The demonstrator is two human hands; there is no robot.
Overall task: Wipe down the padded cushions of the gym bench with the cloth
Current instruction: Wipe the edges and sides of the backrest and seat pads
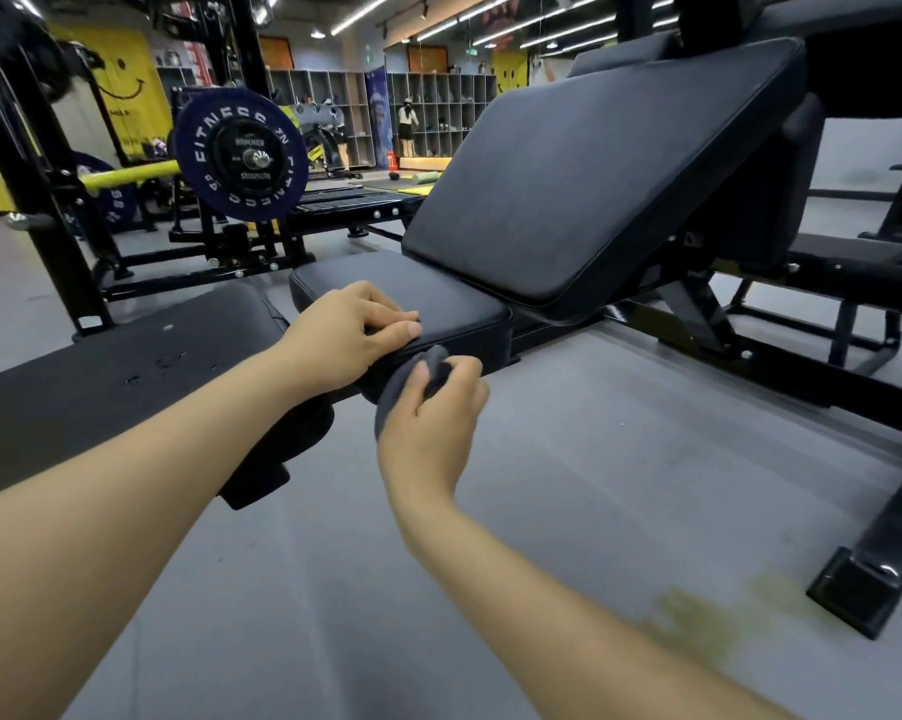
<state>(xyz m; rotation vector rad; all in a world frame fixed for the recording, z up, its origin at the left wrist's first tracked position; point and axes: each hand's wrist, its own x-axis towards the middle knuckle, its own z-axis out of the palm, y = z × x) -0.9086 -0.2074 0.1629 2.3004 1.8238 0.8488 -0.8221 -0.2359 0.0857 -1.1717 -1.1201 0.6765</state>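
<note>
On your far left a blue weight plate hangs on a yellow bar. Your left hand rests on the near edge of the black seat cushion, fingers curled over it with nothing in them. Just right and below, your right hand is closed around a bunched grey cloth, pressing it to the cushion's front side. Further right, the back cushion rises at a tilt.
</note>
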